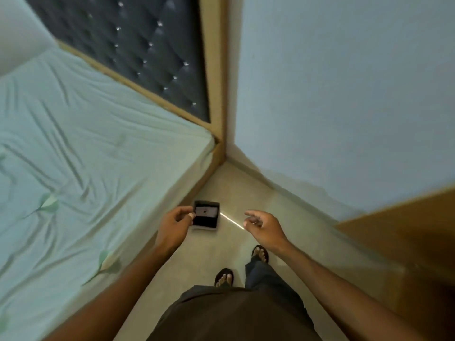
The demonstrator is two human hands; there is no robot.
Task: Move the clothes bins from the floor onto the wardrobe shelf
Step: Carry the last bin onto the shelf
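A small dark open-topped bin (206, 221) with something pale inside stands on the beige floor (246, 193), in the corner between the bed and the wall. My left hand (175, 226) is stretched out with its fingers loosely curled; its thumb overlaps the bin's left edge in the image, and I cannot tell whether it touches. My right hand (262, 223) hovers to the right of the bin, fingers apart, holding nothing. A brown wooden panel (406, 242), possibly the wardrobe, rises at the right; no shelf is in view.
A bed with a pale green sheet (86, 156) fills the left, with a dark tufted headboard (147, 45) in a wooden frame. A light blue wall (344, 94) closes the far side. My sandalled feet (242, 267) stand on the narrow floor strip.
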